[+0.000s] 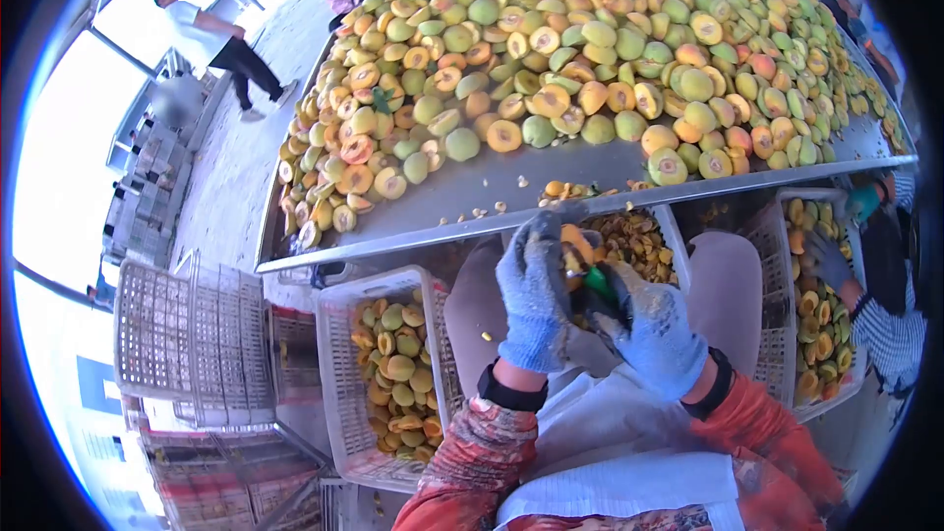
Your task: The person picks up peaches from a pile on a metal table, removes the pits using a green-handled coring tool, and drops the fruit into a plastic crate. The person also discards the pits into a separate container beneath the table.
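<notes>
A peach half [576, 241] is held in the left hand [534, 297], the gloved fingers wrapped round it from the left so that only its orange top shows above the glove. The right hand [654, 334], also gloved, is closed on a green-handled tool [596, 283], whose tip is pressed against the fruit — the blade itself is hidden between the two gloves. Both hands are held just below the edge of the worktop [511, 199], in front of a crate of pits [637, 241].

The steel worktop is heaped with halved peaches [610, 49], cut faces and green skins mixed, and a few loose scraps are scattered along its bare front strip. Under it, to the left, a white crate [339, 374] is filled with peach halves; to the right, a second crate [787, 236] of halves is seen, with another person's gloved hand [831, 261] over it. An empty crate [182, 329] is stood further left. Beyond the worktop, on the floor — a person in a white shirt [211, 34] is seen mid-stride.
</notes>
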Tool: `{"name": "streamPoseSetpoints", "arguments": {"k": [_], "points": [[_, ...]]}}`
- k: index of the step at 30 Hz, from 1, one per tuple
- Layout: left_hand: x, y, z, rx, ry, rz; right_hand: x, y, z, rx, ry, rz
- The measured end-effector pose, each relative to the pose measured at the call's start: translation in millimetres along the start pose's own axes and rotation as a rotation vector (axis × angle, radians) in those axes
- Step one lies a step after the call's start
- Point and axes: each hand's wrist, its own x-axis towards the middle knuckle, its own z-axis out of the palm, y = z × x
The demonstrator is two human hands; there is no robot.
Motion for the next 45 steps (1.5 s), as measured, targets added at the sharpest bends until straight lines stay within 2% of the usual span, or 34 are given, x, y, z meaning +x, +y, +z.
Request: {"name": "streamPoseSetpoints", "arguments": {"k": [1,2,3,4,5,6,7,8,10,11,12,13,14,15,16,17,18,20,22,24,25,26,28,29,32,34,36,38,40,41,42,43,44,45], "points": [[-2.1,-5.7,-1.9,-0.03,-0.001,0.008,-1.3,4.8,5.1,0.14,-0.034,0.04],[-3.1,-13.9,-2.9,0.032,0.087,-0.042,4.4,-6.8,-2.7,0.173,-0.078,0.012],[-4.3,-13.3,-1.6,0.159,0.107,-0.05,13.6,-22.8,-27.7,0.69,-0.286,0.442],[-5.0,-17.3,-2.1,0.108,0.09,-0.084,18.8,-30.5,-40.7,1.174,-0.489,0.904],[-4.6,-18.8,-3.0,0.096,0.089,-0.075,14.4,-27.2,-36.4,1.17,-0.511,0.904],[-3.7,-19.8,-3.0,0.083,0.078,-0.066,6.1,-21.0,-31.6,1.193,-0.429,0.892],[-4.1,-25.2,-13.1,0.254,0.042,0.127,0.9,-17.4,-29.0,1.218,-0.341,0.881],[-3.4,-21.8,-24.1,0.428,-0.002,0.326,5.6,-15.4,-29.0,1.219,-0.339,0.878],[-9.7,-1.0,-53.8,0.373,0.091,0.077,19.0,-6.5,-34.5,1.282,-0.475,0.821],[-5.2,-14.6,-100.7,0.399,0.178,0.131,19.5,3.8,-34.0,1.279,-0.417,0.818],[-13.7,13.4,-109.2,0.374,0.427,-0.272,18.0,18.8,-26.9,1.263,-0.438,0.862],[-15.5,-7.2,-166.1,0.622,0.485,-0.121,14.6,34.6,-20.7,1.253,-0.45,0.915],[-23.6,-9.9,-217.8,1.115,0.344,-0.016,7.5,48.2,-13.2,1.301,-0.434,0.928],[-26.6,-22.4,-289.8,1.46,0.383,-0.312,-1.4,55.9,-8.4,1.353,-0.43,0.938],[-32.2,-2.4,-270.1,1.871,0.311,-0.171,-5.7,58.9,-9.9,1.363,-0.375,0.948],[-17.9,2.7,-271.4,1.923,0.195,-0.011,-6.8,61.6,-9.9,1.425,-0.396,0.956],[-0.7,-3.9,-269.1,1.931,0.165,0.005,-9.3,63.9,-9.1,1.489,-0.433,0.963],[44.1,-3.3,-187.1,1.223,0.181,0.015,-14.9,71.3,-10.3,1.5,-0.41,0.925],[81.1,-7.0,-72.9,0.892,0.208,-0.178,-17.8,77.7,-14.6,1.511,-0.381,0.885],[118.5,-39.6,-17.1,1.035,-0.021,-0.158,-20.3,79.6,-28.0,1.423,-0.301,0.823],[135.4,-59.4,9.1,1.148,-0.129,-0.135,-21.0,87.4,-42.6,1.431,-0.472,0.923],[148.8,-79.2,35.8,1.256,-0.24,-0.108,-22.4,92.6,-46.9,1.442,-0.44,0.932],[151.9,-99.4,104.4,1.488,-0.319,-0.137,-26.4,99.5,-50.5,1.384,-0.487,0.78],[152.4,-119.0,118.8,1.49,-0.342,-0.133,-30.2,103.8,-50.3,1.444,-0.418,0.851],[159.2,-164.8,126.2,1.604,-0.451,-0.15,-22.8,105.9,-65.7,1.512,-0.353,0.953],[160.3,-170.6,115.3,1.52,-0.433,0.033,-23.7,110.3,-64.9,1.423,-0.351,0.922],[161.2,-160.2,94.8,1.474,-0.408,0.056,-25.1,109.8,-60.7,1.33,-0.367,0.875],[153.8,-140.3,69.5,0.738,-0.287,-0.254,-27.7,107.3,-55.6,1.35,-0.292,0.845],[127.4,-82.4,68.2,0.322,-0.16,-0.336,-35.4,105.9,-41.3,1.258,-0.274,0.78],[122.8,-83.6,37.1,0.223,-0.099,-0.32,-39.9,106.0,-31.4,1.169,-0.245,0.719],[105.4,-64.5,39.8,-0.079,0.078,-0.378,-42.6,106.3,-22.2,1.081,-0.219,0.654],[96.1,-58.4,17.0,-0.265,-0.01,-0.397,-44.0,106.3,-13.4,0.452,-0.022,0.248],[85.7,-48.4,-0.3,-0.449,-0.099,-0.408,-39.3,96.5,-14.2,0.456,-0.041,0.224],[69.3,-45.2,-11.6,-0.503,-0.077,-0.404,-31.0,85.0,-18.9,0.332,-0.06,0.263]]}}
